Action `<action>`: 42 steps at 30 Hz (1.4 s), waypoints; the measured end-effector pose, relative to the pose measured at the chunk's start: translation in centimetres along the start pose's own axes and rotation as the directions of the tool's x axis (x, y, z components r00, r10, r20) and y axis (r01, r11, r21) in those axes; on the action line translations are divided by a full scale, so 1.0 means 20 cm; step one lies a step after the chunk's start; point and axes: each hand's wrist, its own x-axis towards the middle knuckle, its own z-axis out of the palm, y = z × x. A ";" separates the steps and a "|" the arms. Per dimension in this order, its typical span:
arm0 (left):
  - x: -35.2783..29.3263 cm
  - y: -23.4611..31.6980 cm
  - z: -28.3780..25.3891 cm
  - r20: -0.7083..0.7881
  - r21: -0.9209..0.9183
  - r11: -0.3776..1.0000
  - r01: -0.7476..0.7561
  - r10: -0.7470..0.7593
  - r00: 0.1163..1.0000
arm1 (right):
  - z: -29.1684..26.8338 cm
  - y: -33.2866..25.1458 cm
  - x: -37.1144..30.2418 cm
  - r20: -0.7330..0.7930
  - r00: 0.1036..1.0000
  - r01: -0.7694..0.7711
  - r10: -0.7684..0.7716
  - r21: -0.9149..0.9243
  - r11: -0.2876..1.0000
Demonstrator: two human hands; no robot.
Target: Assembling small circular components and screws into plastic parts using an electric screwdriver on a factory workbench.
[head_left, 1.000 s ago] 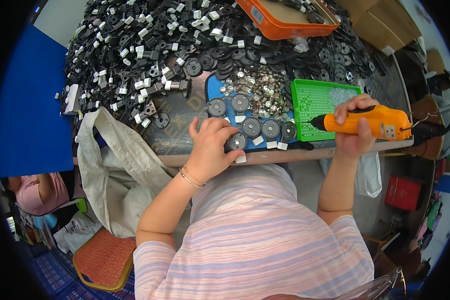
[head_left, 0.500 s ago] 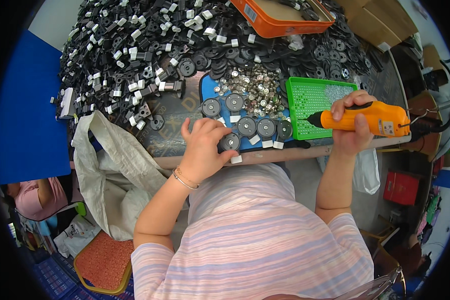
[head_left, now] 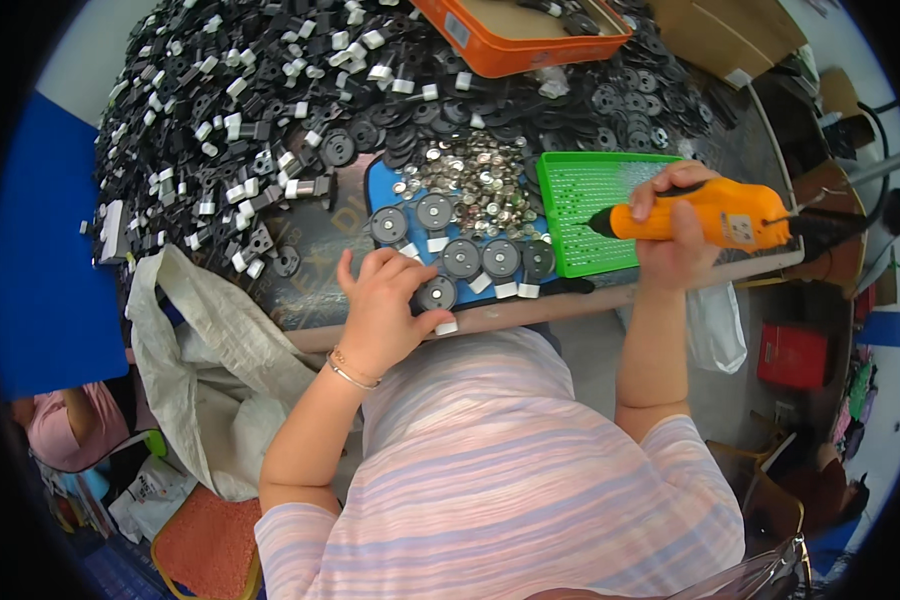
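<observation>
My left hand [head_left: 385, 300] pinches a black round wheel piece [head_left: 437, 293] with a white tab between thumb and fingers at the table's front edge. Several similar wheel pieces [head_left: 501, 259] lie beside it on a blue mat [head_left: 382, 184], their white tabs pointing toward me. Gripped in my right hand [head_left: 678, 232] is an orange electric screwdriver [head_left: 722, 212]. Its black tip points left above a green perforated tray [head_left: 573, 259], which holds small pale pieces partly hidden by that hand. Small shiny metal parts [head_left: 485, 185] are heaped behind the wheel pieces.
A big pile of black parts with white ends [head_left: 260, 110] covers the far left. Black discs [head_left: 635, 105] lie behind the tray. An orange box [head_left: 500, 62] and a cardboard carton [head_left: 735, 35] stand at the back. A whitish sack [head_left: 195, 370] hangs at the left edge.
The whole view has shifted, so the table appears farther left. My left hand stays on the same wheel piece, and the screwdriver remains held over the tray.
</observation>
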 end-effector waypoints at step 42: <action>-0.01 -0.02 0.03 -0.056 -0.009 0.998 -0.054 0.054 0.997 | 0.21 -0.05 0.03 0.180 0.982 -0.075 0.050 0.136 0.988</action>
